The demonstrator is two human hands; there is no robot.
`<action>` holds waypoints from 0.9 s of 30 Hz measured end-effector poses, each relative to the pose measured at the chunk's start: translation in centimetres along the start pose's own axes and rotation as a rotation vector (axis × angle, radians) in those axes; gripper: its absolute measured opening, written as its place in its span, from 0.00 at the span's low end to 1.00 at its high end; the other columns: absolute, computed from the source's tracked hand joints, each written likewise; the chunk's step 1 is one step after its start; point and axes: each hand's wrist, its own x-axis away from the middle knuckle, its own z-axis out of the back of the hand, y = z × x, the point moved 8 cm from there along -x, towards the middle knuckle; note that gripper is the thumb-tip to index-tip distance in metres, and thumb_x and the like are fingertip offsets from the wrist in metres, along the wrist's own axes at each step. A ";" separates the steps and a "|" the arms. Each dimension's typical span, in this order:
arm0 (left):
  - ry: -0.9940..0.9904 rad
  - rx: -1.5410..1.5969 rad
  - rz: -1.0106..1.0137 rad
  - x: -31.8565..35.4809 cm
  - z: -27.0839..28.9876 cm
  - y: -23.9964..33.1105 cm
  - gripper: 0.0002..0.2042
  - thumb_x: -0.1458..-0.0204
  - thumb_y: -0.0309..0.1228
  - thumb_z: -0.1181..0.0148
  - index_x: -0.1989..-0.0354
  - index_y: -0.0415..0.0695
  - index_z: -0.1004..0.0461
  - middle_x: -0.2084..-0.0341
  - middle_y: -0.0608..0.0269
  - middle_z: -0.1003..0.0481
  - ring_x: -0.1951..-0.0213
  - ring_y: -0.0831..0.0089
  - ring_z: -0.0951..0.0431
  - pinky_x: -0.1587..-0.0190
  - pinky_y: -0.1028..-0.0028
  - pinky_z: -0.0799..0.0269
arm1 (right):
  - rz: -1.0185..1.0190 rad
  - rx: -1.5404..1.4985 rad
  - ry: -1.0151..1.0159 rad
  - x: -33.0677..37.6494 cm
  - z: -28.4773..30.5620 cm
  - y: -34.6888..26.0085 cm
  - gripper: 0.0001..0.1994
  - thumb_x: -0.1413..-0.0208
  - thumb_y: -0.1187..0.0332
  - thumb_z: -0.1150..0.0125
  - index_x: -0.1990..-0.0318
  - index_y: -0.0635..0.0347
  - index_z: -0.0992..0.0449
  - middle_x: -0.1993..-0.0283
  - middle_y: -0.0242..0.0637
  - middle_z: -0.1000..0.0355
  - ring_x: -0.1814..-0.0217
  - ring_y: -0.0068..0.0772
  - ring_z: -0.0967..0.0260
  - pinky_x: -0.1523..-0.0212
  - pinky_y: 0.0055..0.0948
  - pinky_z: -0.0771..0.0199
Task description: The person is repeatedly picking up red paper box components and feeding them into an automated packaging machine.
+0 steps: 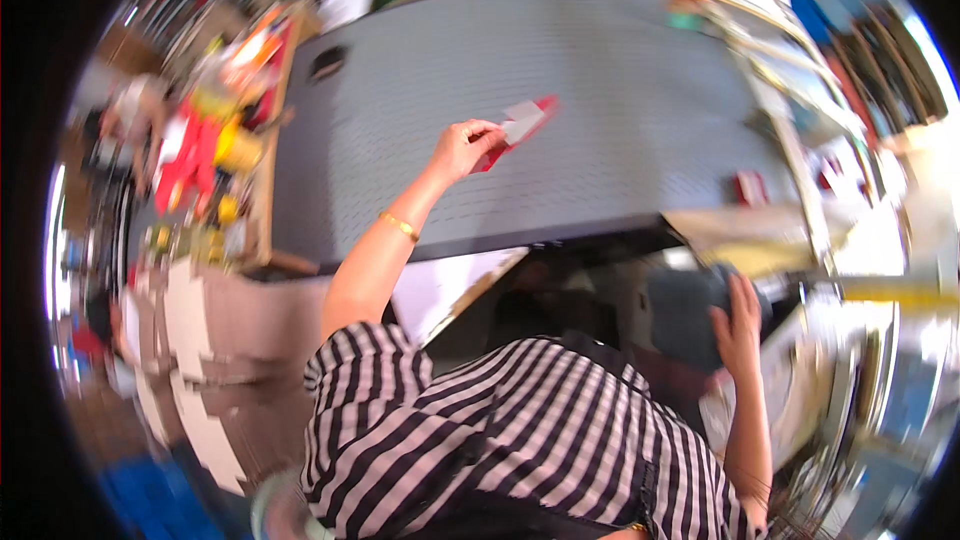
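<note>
Over the middle of a grey work table (pixel 400 80), my left hand (pixel 466 150) is closed on a flat red-and-white card piece (pixel 522 125). The fingers pinch its near end, and the rest points away to the right. Motion smears the card, so its exact kind is unclear. At the lower right, beyond the table's near edge, my right hand (pixel 738 325) lies against a dark grey rounded object (pixel 685 315). Its fingers look stretched and apart on that surface. What the grey object is, I cannot tell.
A small red item (pixel 750 188) lies at the table's right side, and a dark object (pixel 328 62) at its far left. Stacked cardboard (pixel 225 370) stands on the left. Beyond the table's left edge are red and yellow items (pixel 190 160) and a person (pixel 135 125).
</note>
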 end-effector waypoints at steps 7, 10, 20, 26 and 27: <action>-0.703 -0.092 -0.922 13.1 -25.3 35.4 0.09 0.53 0.31 0.30 0.68 0.42 0.21 0.73 0.64 0.22 0.72 0.78 0.27 0.68 0.77 0.30 | -0.055 -0.486 0.368 10.1 15.1 0.5 0.23 0.45 0.67 0.38 0.42 0.60 0.30 0.41 0.43 0.30 0.36 0.41 0.37 0.34 0.36 0.44; -0.897 -0.107 -1.147 21.2 -32.6 42.0 0.09 0.57 0.29 0.29 0.68 0.42 0.21 0.74 0.61 0.23 0.71 0.72 0.26 0.66 0.74 0.29 | -0.159 -0.418 0.367 16.6 17.5 2.9 0.29 0.44 0.61 0.37 0.36 0.57 0.36 0.35 0.44 0.37 0.31 0.42 0.45 0.32 0.39 0.47; -1.578 -0.066 -1.244 36.1 -49.2 49.5 0.10 0.58 0.30 0.27 0.67 0.45 0.18 0.57 0.59 0.24 0.58 0.68 0.25 0.58 0.71 0.29 | -0.412 -0.604 0.511 34.1 21.6 10.1 0.36 0.53 0.55 0.29 0.37 0.58 0.35 0.38 0.46 0.36 0.35 0.43 0.41 0.34 0.37 0.44; -1.512 -0.247 -1.372 37.6 -60.2 47.8 0.28 0.69 0.40 0.21 0.55 0.52 0.24 0.49 0.58 0.31 0.41 0.58 0.39 0.39 0.60 0.42 | -0.437 -0.099 0.733 38.7 27.3 14.8 0.40 0.60 0.55 0.24 0.39 0.59 0.34 0.40 0.45 0.35 0.35 0.46 0.43 0.34 0.40 0.45; -1.478 -0.169 -1.387 37.7 -62.0 48.6 0.28 0.68 0.39 0.22 0.54 0.50 0.24 0.49 0.59 0.31 0.41 0.59 0.39 0.39 0.60 0.42 | -0.439 -0.094 0.742 39.2 28.4 16.6 0.41 0.62 0.55 0.24 0.39 0.59 0.35 0.40 0.45 0.35 0.36 0.48 0.43 0.33 0.40 0.46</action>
